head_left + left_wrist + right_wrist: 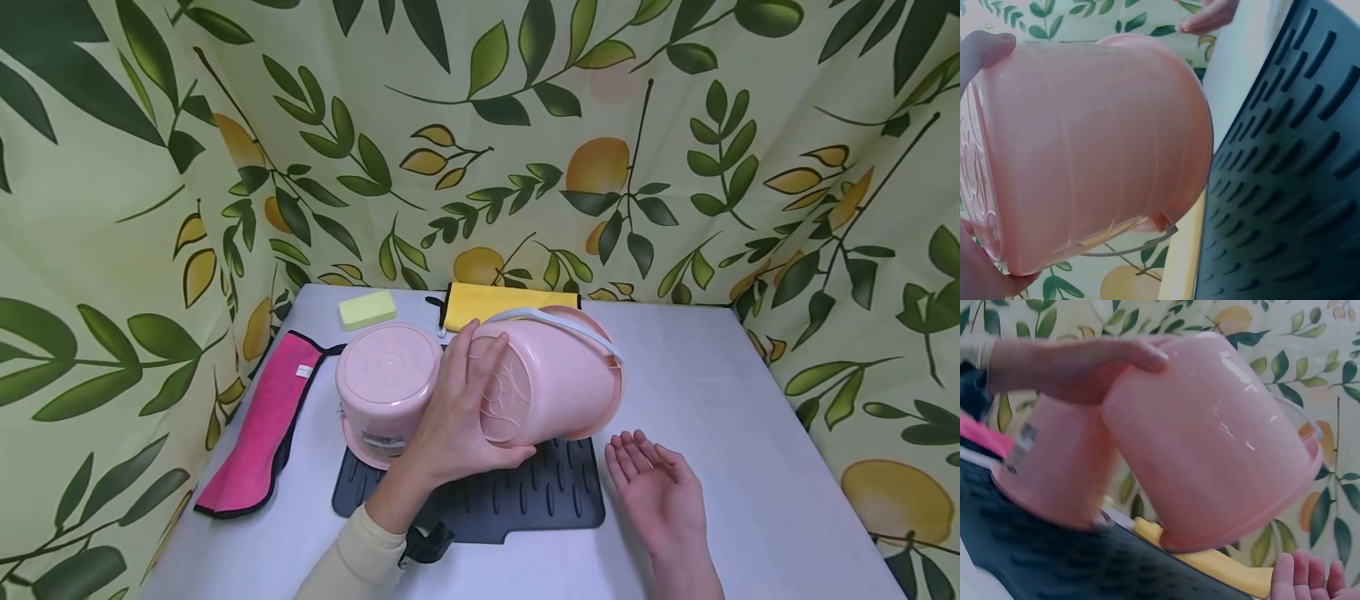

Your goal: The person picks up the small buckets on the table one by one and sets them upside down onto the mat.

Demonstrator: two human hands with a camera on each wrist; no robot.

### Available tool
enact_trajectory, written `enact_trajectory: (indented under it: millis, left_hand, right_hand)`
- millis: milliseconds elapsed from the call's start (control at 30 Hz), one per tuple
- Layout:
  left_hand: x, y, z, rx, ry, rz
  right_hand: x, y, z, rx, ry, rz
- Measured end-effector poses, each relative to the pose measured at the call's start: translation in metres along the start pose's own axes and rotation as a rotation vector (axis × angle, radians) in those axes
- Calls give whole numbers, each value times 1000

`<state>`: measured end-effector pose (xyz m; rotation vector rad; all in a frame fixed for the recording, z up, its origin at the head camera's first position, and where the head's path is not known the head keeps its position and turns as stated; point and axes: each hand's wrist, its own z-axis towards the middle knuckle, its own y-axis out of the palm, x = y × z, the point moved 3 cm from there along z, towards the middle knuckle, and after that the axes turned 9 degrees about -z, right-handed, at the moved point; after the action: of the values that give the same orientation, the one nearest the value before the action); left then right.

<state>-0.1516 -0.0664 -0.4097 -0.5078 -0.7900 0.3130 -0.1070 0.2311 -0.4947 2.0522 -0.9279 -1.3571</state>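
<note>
My left hand (461,417) grips a pink bucket (562,379) by its base and holds it tilted on its side above a dark ridged mat (517,492). The bucket's mouth faces right, and its pale handle (558,321) lies along the upper side. In the left wrist view the thumb and fingers span the bucket's (1104,144) base. My right hand (660,496) is palm up with relaxed fingers, apart from the bucket and holding nothing. A second pink bucket (390,367) stands upside down on the mat's left part, beside my left hand.
A pink cloth (255,442) with black edging lies at the left. Behind the buckets are a pale yellow-green sponge (367,310) and a folded yellow cloth (510,298) with black edging. White table surface (697,375) extends to the right, and a leaf-patterned curtain (480,167) surrounds the table.
</note>
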Motion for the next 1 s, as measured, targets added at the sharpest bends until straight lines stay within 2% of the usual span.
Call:
enact_trajectory:
  millis: [133,333,567,833,1000]
  left_hand:
    - [2,2,1,-12,7,34]
    - [3,6,2,-41,13,96]
    - [4,9,4,-62,30,198]
    - [5,12,9,-94,5,256]
    - [4,14,12,-152,-24,263]
  right_hand:
    - [-15,-6,-1,-11,-89,5]
    - [-28,-14,-3,-29,-148,48]
    - [-30,-14,-2,-76,-231,-69]
    - [-30,-15,-3,-34,-245,-123]
    - [-31,-17,-3,13,-251,-113]
